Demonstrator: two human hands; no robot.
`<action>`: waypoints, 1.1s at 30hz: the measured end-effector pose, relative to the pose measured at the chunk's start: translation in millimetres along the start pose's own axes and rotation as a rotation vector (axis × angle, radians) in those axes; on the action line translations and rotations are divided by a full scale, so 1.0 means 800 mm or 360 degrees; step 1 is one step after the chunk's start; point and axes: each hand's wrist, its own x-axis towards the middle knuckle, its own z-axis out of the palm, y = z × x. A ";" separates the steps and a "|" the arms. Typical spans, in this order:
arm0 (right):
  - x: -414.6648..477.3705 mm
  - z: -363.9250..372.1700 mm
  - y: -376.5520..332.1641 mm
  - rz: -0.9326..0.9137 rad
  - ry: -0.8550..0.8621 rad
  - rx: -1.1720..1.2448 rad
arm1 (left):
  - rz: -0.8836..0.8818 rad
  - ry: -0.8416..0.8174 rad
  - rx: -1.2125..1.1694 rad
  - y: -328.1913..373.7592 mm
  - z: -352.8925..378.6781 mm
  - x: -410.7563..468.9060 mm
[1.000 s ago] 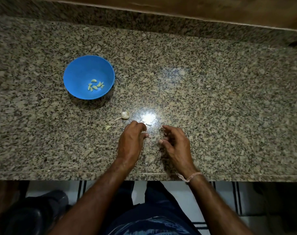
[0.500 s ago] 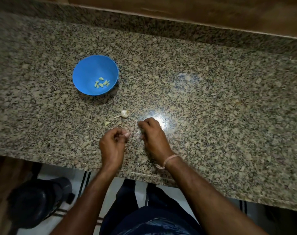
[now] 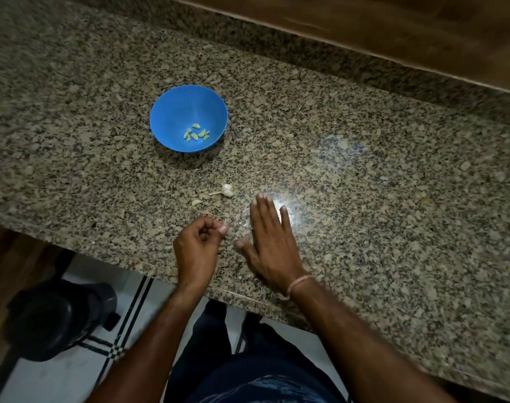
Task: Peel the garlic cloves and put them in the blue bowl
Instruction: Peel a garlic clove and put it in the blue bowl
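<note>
A blue bowl (image 3: 172, 112) stands on the granite counter (image 3: 364, 175) and holds several peeled garlic cloves (image 3: 196, 134). A small white garlic piece with a stem (image 3: 225, 190) lies in front of it, with a loose pale clove or peel (image 3: 196, 202) to its left. My left hand (image 3: 198, 242) is curled near the counter's front edge, its fingertips pinched together; what they hold is too small to tell. My right hand (image 3: 269, 237) lies flat with straight fingers on the counter, beside a pale scrap of peel (image 3: 246, 219) at its left edge.
A bright light glare (image 3: 288, 210) shines on the counter by my right fingertips. A wooden ledge (image 3: 393, 30) runs along the back. Below the counter edge, a dark round container (image 3: 56, 318) stands on the tiled floor at the left.
My right hand has uncurled and spread flat on the counter. My left hand stays curled. The view has shifted, so bowl and garlic now sit further right and lower.
</note>
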 end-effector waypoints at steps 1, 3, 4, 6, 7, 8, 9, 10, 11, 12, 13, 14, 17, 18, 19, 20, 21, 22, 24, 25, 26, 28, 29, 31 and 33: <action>0.001 0.001 -0.002 0.0006 0.0004 0.0056 | 0.0001 0.0008 0.0010 0.000 -0.002 0.000; 0.010 -0.007 0.001 0.0017 0.0023 0.0171 | 0.0008 0.0028 0.0012 -0.002 -0.005 0.001; 0.019 -0.013 0.005 -0.0001 0.0032 0.0186 | 0.0009 0.0033 0.0008 -0.003 -0.006 0.002; 0.039 -0.022 0.013 -0.0103 0.0038 0.0133 | 0.0013 0.0033 -0.0002 -0.006 -0.007 0.002; 0.045 -0.021 0.013 -0.0164 0.0019 0.0096 | 0.0013 0.0028 -0.0004 -0.008 -0.007 0.002; 0.045 -0.019 0.012 -0.0219 -0.0002 0.0073 | 0.0012 0.0021 -0.0007 -0.010 -0.006 0.001; 0.038 -0.014 0.009 -0.0265 -0.0018 0.0064 | 0.0009 0.0012 -0.0013 -0.012 -0.006 0.000; 0.027 -0.009 0.007 -0.0302 -0.0024 0.0058 | 0.0005 0.0006 -0.0018 -0.013 -0.006 -0.001; 0.013 -0.005 0.006 -0.0334 -0.0026 0.0060 | -0.0001 0.0002 -0.0015 -0.015 -0.006 -0.002; 0.000 -0.002 0.005 -0.0351 -0.0021 0.0077 | -0.0007 0.0003 -0.0006 -0.016 -0.007 -0.002; -0.011 -0.002 0.005 -0.0331 -0.0001 0.0132 | -0.0015 0.0005 0.0001 -0.017 -0.007 -0.002; -0.019 -0.003 0.005 -0.0271 0.0051 0.0223 | -0.0024 0.0010 0.0003 -0.017 -0.007 -0.003; -0.025 -0.008 0.004 0.0022 0.0339 0.0495 | -0.0060 0.0031 -0.0034 -0.017 -0.008 -0.003; -0.023 -0.008 0.003 0.0088 0.0388 0.0569 | -0.0067 0.0032 -0.0040 -0.017 -0.008 -0.003; -0.018 -0.009 -0.001 0.0137 0.0405 0.0658 | -0.0070 0.0028 -0.0043 -0.017 -0.007 -0.003; -0.013 -0.010 -0.007 0.0173 0.0395 0.0782 | -0.0068 0.0020 -0.0040 -0.016 -0.007 -0.004; -0.008 -0.009 -0.011 0.0171 0.0378 0.0806 | -0.0067 0.0012 -0.0035 -0.015 -0.007 -0.004; -0.003 -0.010 -0.017 0.0142 0.0386 0.0741 | -0.0068 0.0007 -0.0028 -0.014 -0.006 -0.005; 0.003 -0.005 -0.023 0.0032 0.0408 0.0556 | -0.0076 0.0012 -0.0020 -0.011 -0.006 -0.004; 0.005 -0.004 -0.026 0.0008 0.0431 0.0549 | -0.0078 0.0015 -0.0021 -0.011 -0.006 -0.004; 0.007 -0.002 -0.027 0.0003 0.0447 0.0546 | -0.0079 0.0016 -0.0024 -0.011 -0.006 -0.004; 0.010 0.000 -0.027 -0.0004 0.0490 0.0540 | -0.0076 0.0016 -0.0035 -0.012 -0.007 -0.005; 0.012 0.002 -0.027 -0.0002 0.0503 0.0525 | -0.0075 0.0014 -0.0040 -0.013 -0.007 -0.005; 0.016 0.004 -0.026 -0.0002 0.0541 0.0456 | -0.0076 0.0010 -0.0050 -0.015 -0.008 -0.006; 0.021 0.003 -0.026 -0.0003 0.0544 0.0355 | -0.0074 0.0009 -0.0058 -0.015 -0.008 -0.007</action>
